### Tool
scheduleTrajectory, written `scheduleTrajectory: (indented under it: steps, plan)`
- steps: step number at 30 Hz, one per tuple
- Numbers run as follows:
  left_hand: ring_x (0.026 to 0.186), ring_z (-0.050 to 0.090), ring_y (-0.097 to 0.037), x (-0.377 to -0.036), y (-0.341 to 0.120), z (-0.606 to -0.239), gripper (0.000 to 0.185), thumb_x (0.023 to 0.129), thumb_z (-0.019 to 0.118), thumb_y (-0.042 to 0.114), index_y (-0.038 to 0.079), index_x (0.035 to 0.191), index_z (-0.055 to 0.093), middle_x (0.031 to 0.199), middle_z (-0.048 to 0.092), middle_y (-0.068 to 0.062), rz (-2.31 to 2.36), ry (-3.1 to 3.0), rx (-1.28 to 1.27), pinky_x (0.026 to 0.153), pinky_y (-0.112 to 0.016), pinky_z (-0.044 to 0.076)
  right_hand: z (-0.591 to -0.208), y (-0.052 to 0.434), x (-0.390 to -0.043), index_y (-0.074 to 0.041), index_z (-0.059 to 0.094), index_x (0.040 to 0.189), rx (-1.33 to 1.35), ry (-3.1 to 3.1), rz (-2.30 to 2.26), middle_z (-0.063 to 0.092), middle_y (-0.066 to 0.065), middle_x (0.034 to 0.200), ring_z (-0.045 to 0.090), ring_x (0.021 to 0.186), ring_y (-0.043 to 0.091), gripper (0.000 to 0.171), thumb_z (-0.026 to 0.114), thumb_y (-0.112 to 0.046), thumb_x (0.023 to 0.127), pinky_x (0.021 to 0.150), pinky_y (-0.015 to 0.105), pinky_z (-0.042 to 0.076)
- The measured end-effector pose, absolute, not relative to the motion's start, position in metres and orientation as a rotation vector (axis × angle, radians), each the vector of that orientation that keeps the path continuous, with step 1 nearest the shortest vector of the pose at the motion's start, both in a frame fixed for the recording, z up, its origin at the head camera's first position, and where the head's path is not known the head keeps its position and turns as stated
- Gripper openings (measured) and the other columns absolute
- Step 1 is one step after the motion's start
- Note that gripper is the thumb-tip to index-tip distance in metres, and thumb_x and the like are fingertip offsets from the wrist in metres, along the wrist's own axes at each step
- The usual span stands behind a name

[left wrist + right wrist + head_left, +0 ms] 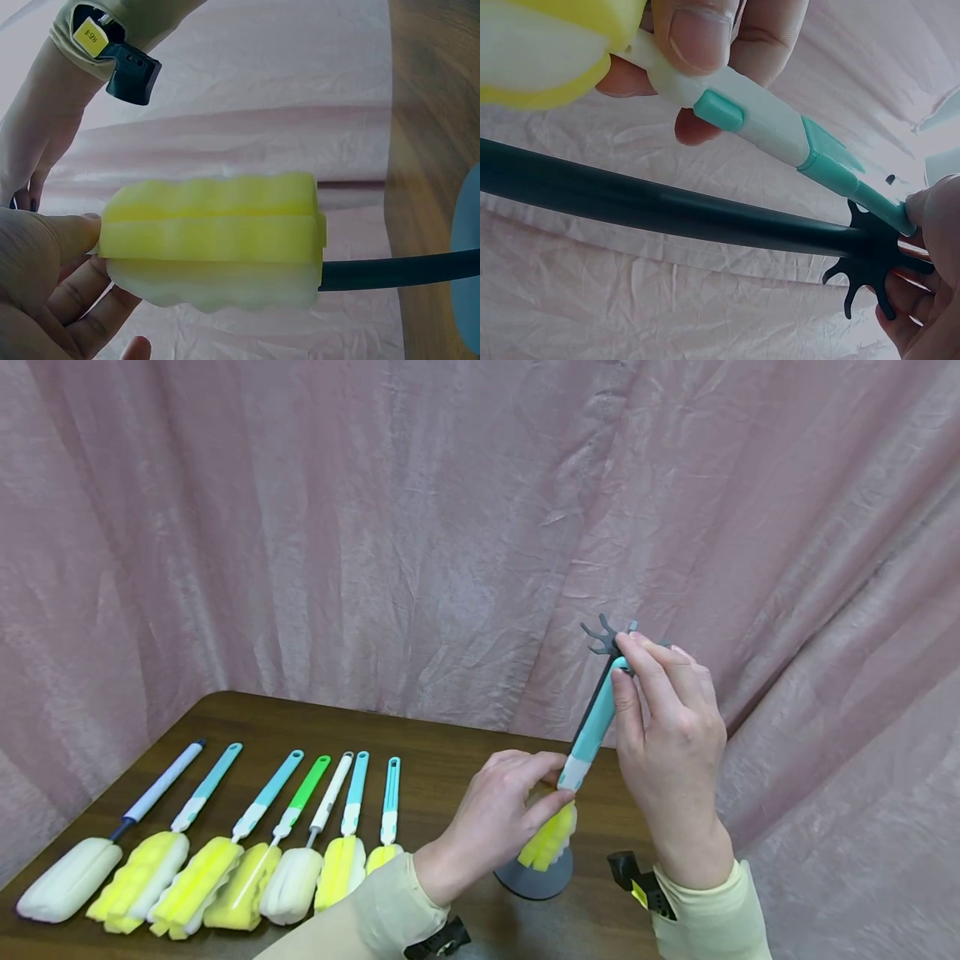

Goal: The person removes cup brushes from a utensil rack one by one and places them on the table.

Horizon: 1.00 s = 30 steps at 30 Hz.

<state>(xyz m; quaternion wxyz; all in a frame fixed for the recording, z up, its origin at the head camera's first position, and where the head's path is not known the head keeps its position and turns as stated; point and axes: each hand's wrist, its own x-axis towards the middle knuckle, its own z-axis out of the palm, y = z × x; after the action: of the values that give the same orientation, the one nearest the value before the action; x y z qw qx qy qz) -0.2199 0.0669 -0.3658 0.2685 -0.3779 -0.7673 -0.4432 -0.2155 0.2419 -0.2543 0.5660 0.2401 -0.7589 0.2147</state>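
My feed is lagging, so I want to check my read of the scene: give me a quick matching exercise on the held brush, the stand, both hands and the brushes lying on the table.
Things:
1. left hand
2. right hand
3. stand base
4. row of brushes

Places:
A. lying on the table's left side
B. pinching the teal brush near its sponge
C. at the brush handle's top, by the stand's hooks
D. on the table under the sponge

Pairs: 1-B, 2-C, 3-D, 4-A
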Motion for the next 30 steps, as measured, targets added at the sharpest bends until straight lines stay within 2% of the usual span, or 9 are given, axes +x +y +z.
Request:
scheduleTrajectory:
  steps: [12,20,30]
  plan:
    - [0.096,0.072,-0.006,-0.2183,0.0617,-0.3632,0.023,0.095,0.089,0.01,0.014,0.113,0.074,0.101,0.079,0.008,-1.205,-2.08,-0.998,0.103,-0.04,0.052,-0.255,0.2407,-0.2163,-0.006,0.076,0.139,0.556,-1.775,0.531,0.075,0.014,0.135,0.067,0.119,0.044,0.034,0.065,-0.024,0.113,0.119,0.046,0.044]
    - [0.094,0.072,-0.008,-0.2181,0.0595,-0.3622,0.023,0.095,0.088,0.008,0.014,0.111,0.073,0.099,0.078,0.008,-1.193,-2.076,-0.985,0.102,-0.04,0.053,-0.256,0.2415,-0.2158,-0.007,0.075,0.141,0.543,-1.78,0.531,0.075,0.015,0.134,0.067,0.117,0.045,0.047,0.058,-0.043,0.116,0.119,0.047,0.044]
    - [0.095,0.072,-0.007,-0.2167,0.0567,-0.3603,0.023,0.094,0.089,0.009,0.015,0.111,0.073,0.099,0.078,0.008,-1.203,-2.062,-0.981,0.102,-0.039,0.053,-0.2557,0.2406,-0.2149,-0.008,0.072,0.145,0.531,-1.784,0.521,0.075,0.016,0.127,0.066,0.116,0.044,0.052,0.056,-0.048,0.116,0.117,0.048,0.045]
